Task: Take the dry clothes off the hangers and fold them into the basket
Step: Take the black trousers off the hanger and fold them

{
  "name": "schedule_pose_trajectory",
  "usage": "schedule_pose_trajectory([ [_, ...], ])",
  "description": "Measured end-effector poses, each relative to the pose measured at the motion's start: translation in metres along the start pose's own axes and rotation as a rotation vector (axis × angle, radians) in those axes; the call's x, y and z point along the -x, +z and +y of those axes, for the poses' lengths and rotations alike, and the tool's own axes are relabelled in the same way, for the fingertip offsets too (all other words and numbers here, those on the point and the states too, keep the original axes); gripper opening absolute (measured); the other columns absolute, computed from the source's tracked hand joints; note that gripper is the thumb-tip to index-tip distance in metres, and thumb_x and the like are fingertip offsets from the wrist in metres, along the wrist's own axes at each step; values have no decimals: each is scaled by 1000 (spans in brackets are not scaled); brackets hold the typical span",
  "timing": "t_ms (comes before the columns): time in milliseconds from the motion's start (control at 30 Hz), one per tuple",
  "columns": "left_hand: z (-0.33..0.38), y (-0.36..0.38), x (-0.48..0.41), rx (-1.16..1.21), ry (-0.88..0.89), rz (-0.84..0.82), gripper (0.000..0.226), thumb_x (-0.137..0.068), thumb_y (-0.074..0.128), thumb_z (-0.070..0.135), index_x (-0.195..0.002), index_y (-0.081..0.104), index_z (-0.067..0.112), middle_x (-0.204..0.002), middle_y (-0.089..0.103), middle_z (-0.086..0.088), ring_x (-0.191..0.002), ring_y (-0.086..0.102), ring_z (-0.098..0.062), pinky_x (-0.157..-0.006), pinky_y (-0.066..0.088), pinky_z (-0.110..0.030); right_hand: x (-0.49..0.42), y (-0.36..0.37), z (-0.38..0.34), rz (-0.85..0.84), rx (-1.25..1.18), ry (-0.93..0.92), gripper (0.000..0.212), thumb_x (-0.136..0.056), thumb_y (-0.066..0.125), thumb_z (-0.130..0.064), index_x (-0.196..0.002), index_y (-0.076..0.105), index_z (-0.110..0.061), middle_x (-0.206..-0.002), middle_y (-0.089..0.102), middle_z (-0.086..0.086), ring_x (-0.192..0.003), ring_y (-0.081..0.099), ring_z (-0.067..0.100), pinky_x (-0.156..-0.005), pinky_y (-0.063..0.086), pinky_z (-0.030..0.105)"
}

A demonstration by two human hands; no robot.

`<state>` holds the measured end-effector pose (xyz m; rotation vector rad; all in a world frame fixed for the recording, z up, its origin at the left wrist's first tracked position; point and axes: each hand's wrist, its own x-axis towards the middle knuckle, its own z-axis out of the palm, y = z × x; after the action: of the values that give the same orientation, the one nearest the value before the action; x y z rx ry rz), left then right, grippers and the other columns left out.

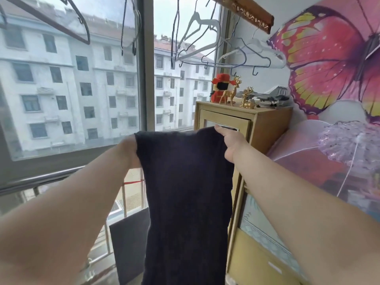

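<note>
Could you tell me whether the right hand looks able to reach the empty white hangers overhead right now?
Probably not yet: the right hand grips a top corner of the dark garment. Nothing stands between it and the white hangers above.

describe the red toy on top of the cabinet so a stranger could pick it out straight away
Find the wooden cabinet just right of the big window. On its top, at the end nearest the glass, stands the red toy. It alone is bright red and built of small bricks; the gold deer and grey model plane beside it are not.
</note>
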<state>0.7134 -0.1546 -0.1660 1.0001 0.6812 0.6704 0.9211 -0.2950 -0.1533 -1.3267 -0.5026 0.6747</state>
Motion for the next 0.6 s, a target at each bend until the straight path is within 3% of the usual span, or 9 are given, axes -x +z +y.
schedule_pose_trajectory([
  [67,4,-11,2,140,23,-56,47,-97,28,32,-93,66,4,-76,67,-9,-76,61,-22,-77,51,-32,-4,-5,2,-61,63,63,36,-85,71,-20,-117,65,-6,-118,65,8,-117,57,27,-103,41,40],
  [133,11,-17,6,89,24,-100,57,-93,41,51,-107,65,1,-96,70,-14,-93,64,-28,-94,47,-41,-1,-7,2,-185,147,142,32,-87,64,-6,-118,65,-2,-115,69,16,-112,63,33,-99,47,43],
  [200,11,-14,10,-84,51,-109,38,-89,58,41,-99,65,5,-101,69,-13,-88,68,-26,-88,50,-41,2,-5,-2,-282,229,145,32,-87,58,2,-119,64,1,-115,68,18,-109,64,35,-99,47,46],
  [300,4,-11,11,-249,95,-5,5,-91,59,10,-95,61,9,-95,67,-9,-75,68,-20,-70,52,-35,6,-3,-7,-195,379,136,26,-88,62,-1,-114,63,-2,-110,70,17,-103,66,34,-96,49,48],
  [367,1,-16,7,-172,114,98,9,-91,57,3,-99,59,5,-95,64,-10,-78,64,-21,-69,52,-35,8,-6,-6,-129,428,152,28,-86,68,-6,-113,61,-4,-106,71,15,-100,67,31,-95,50,48],
  [467,2,-22,0,89,275,98,21,-89,63,9,-110,59,6,-98,67,-8,-88,67,-21,-76,55,-35,8,-12,-1,-180,96,78,27,-84,71,-7,-110,65,-4,-108,72,15,-102,68,31,-92,52,46],
  [533,-2,-21,3,-134,305,2,42,-82,73,23,-119,57,16,-104,70,-2,-94,69,-19,-76,57,-35,16,-10,2,-318,20,69,24,-83,70,-6,-107,68,-6,-109,72,13,-103,68,30,-89,53,44],
  [600,-12,-19,6,-539,206,5,59,-67,84,27,-120,57,20,-109,70,-1,-98,68,-21,-82,56,-38,21,-4,10,-334,281,91,32,-82,70,1,-113,65,-6,-111,71,13,-105,66,29,-88,54,42],
])
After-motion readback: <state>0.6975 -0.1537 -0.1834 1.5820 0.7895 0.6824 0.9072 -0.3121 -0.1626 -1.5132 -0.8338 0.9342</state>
